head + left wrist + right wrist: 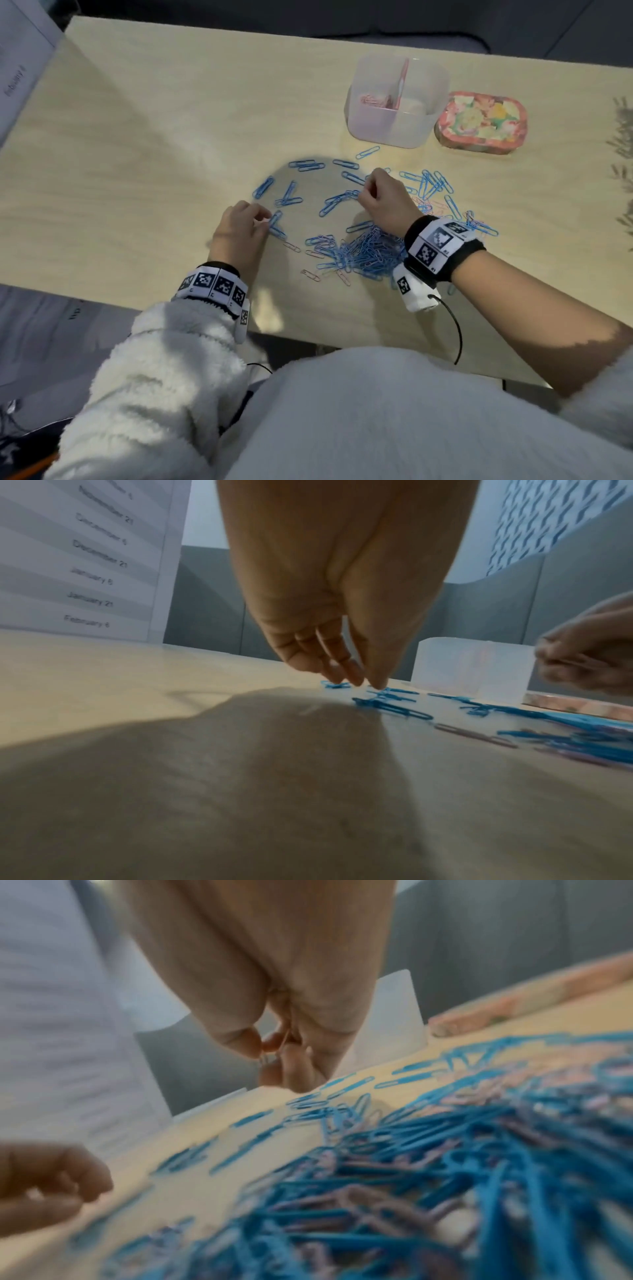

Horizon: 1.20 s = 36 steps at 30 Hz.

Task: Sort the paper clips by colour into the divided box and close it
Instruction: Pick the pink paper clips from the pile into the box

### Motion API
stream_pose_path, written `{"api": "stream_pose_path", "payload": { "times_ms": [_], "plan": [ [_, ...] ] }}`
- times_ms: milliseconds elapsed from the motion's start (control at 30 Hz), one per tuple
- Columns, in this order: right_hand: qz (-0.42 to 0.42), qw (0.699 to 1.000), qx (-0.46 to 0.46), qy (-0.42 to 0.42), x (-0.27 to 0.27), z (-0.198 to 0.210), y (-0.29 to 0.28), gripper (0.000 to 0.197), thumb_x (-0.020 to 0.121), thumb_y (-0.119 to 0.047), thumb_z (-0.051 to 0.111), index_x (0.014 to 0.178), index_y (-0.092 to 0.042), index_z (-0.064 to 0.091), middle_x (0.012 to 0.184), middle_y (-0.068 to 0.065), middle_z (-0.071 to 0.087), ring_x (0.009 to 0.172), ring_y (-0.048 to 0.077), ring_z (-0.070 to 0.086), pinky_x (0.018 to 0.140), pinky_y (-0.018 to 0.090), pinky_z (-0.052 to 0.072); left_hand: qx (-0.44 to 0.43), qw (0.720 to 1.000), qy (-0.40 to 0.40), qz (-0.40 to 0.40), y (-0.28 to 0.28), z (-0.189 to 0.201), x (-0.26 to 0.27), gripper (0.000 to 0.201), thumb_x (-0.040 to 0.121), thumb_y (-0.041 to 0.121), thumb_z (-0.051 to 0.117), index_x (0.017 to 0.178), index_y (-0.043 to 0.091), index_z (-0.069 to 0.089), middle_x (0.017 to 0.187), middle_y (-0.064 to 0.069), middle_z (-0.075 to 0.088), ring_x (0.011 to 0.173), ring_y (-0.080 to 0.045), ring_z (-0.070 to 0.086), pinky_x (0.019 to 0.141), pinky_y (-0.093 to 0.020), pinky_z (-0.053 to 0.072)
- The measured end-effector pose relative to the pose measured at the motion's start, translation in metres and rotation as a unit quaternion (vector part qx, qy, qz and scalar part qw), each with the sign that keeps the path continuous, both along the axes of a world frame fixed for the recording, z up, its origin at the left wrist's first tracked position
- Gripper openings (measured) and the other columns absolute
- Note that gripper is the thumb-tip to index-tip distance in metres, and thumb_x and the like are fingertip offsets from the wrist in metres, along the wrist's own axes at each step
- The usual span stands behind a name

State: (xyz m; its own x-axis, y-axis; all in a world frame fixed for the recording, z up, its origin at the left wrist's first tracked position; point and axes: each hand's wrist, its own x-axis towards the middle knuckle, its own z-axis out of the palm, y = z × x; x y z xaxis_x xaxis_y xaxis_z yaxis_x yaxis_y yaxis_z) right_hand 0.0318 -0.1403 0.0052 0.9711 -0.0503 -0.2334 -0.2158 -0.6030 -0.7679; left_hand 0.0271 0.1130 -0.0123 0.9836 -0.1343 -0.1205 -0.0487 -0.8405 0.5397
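Blue paper clips (366, 255) lie heaped and scattered on the pale table, with a few pink paper clips (310, 274) among them. My left hand (265, 219) (366, 681) has thumb and fingertips down on the table, pinching a blue clip (275, 219) at the left of the spread. My right hand (364, 193) (270, 1053) hovers over the middle, fingers curled, pinching thin pink clips (265, 1057). The clear divided box (387, 130) (472, 669) stands open at the far right, some pink clips (373, 101) in its left compartment. Its floral lid (479, 120) lies beside it.
A printed sheet with dates (85, 561) stands at the table's left edge (20, 68). The table's near edge (308, 329) runs just below my wrists. A black cable (457, 329) hangs from my right wristband. Bare tabletop (154, 137) stretches to the far left.
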Motion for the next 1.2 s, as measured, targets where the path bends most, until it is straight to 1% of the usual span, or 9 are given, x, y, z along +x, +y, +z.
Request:
{"api": "stream_pose_path", "payload": {
  "times_ms": [167, 300, 500, 600, 833, 967, 1067, 1133, 1200],
  "plan": [
    [-0.021, 0.979, 0.166, 0.116, -0.002, 0.006, 0.024, 0.015, 0.090, -0.002, 0.037, 0.097, -0.010, 0.049, 0.067, 0.003, 0.050, 0.044, 0.011, 0.047, 0.035, 0.012, 0.035, 0.017, 0.989, 0.020, -0.143, -0.011, 0.002, -0.011, 0.014, 0.083, 0.021, 0.065, 0.095, 0.016, 0.070, 0.097, -0.004, 0.059, 0.098, -0.020, 0.050, 0.085, -0.034, 0.041],
    [0.141, 0.987, -0.026, 0.073, -0.006, -0.005, 0.043, 0.014, 0.086, -0.020, 0.059, 0.083, -0.006, 0.064, 0.065, -0.006, 0.050, 0.059, 0.009, 0.046, 0.050, 0.013, 0.033, 0.047, 0.986, 0.019, -0.156, -0.018, -0.003, -0.018, 0.011, 0.085, 0.027, 0.062, 0.087, 0.016, 0.064, 0.091, 0.004, 0.052, 0.094, -0.017, 0.047, 0.079, -0.031, 0.040],
    [0.177, 0.973, -0.130, 0.065, -0.008, -0.019, 0.048, 0.013, 0.081, -0.024, 0.065, 0.084, -0.012, 0.065, 0.074, -0.003, 0.055, 0.077, 0.016, 0.052, 0.067, 0.029, 0.036, 0.080, 0.980, -0.017, -0.181, -0.022, -0.005, -0.019, 0.011, 0.086, 0.020, 0.060, 0.085, 0.010, 0.058, 0.094, -0.008, 0.057, 0.093, -0.027, 0.048, 0.080, -0.034, 0.036],
    [0.144, 0.982, -0.110, 0.052, -0.007, -0.014, 0.039, 0.013, 0.083, -0.020, 0.062, 0.084, -0.008, 0.064, 0.072, -0.002, 0.054, 0.074, 0.016, 0.050, 0.066, 0.027, 0.035, 0.027, 0.986, 0.004, -0.164, -0.021, -0.003, -0.020, 0.008, 0.088, 0.016, 0.056, 0.084, 0.010, 0.052, 0.084, -0.006, 0.059, 0.084, -0.027, 0.052, 0.075, -0.040, 0.043],
    [-0.009, 0.996, 0.088, 0.030, -0.014, 0.002, 0.006, 0.011, 0.079, -0.011, 0.067, 0.069, -0.011, 0.063, 0.059, -0.004, 0.054, 0.042, -0.003, 0.042, 0.047, 0.007, 0.034, -0.179, 0.970, 0.158, -0.035, -0.031, 0.000, -0.017, 0.015, 0.097, 0.008, 0.037, 0.097, 0.014, 0.051, 0.077, -0.002, 0.055, 0.067, -0.012, 0.052, 0.067, -0.027, 0.046],
    [-0.080, 0.979, 0.169, 0.085, -0.019, 0.003, 0.004, 0.019, 0.089, -0.009, 0.051, 0.070, -0.010, 0.051, 0.064, 0.005, 0.055, 0.047, 0.012, 0.050, 0.045, 0.025, 0.035, -0.162, 0.972, 0.157, -0.069, -0.045, -0.001, -0.017, 0.009, 0.090, 0.022, 0.057, 0.086, 0.015, 0.054, 0.077, 0.002, 0.055, 0.066, -0.009, 0.051, 0.067, -0.023, 0.043],
    [-0.086, 0.973, 0.184, 0.106, -0.023, 0.004, 0.008, 0.015, 0.092, -0.007, 0.040, 0.079, -0.012, 0.046, 0.066, 0.004, 0.058, 0.048, 0.014, 0.055, 0.041, 0.023, 0.036, -0.086, 0.981, 0.133, -0.115, -0.051, -0.003, -0.017, 0.015, 0.082, 0.021, 0.068, 0.089, 0.013, 0.058, 0.082, 0.001, 0.052, 0.068, -0.009, 0.049, 0.070, -0.024, 0.041],
    [-0.039, 0.983, 0.151, 0.101, -0.027, 0.005, 0.015, 0.011, 0.089, -0.004, 0.042, 0.085, -0.010, 0.051, 0.064, 0.002, 0.054, 0.045, 0.006, 0.051, 0.041, 0.019, 0.037, -0.038, 0.983, 0.112, -0.137, -0.052, -0.004, -0.019, 0.017, 0.079, 0.019, 0.069, 0.091, 0.011, 0.059, 0.087, -0.002, 0.050, 0.076, -0.014, 0.048, 0.074, -0.027, 0.041],
    [0.068, 0.994, 0.044, 0.068, -0.034, 0.001, 0.024, 0.007, 0.085, -0.012, 0.054, 0.085, -0.009, 0.060, 0.068, -0.001, 0.053, 0.056, 0.006, 0.051, 0.057, 0.025, 0.041, -0.026, 0.985, 0.096, -0.142, -0.052, -0.002, -0.021, 0.017, 0.079, 0.017, 0.067, 0.092, 0.009, 0.060, 0.089, -0.003, 0.050, 0.082, -0.017, 0.048, 0.075, -0.028, 0.039]
  ]
}}
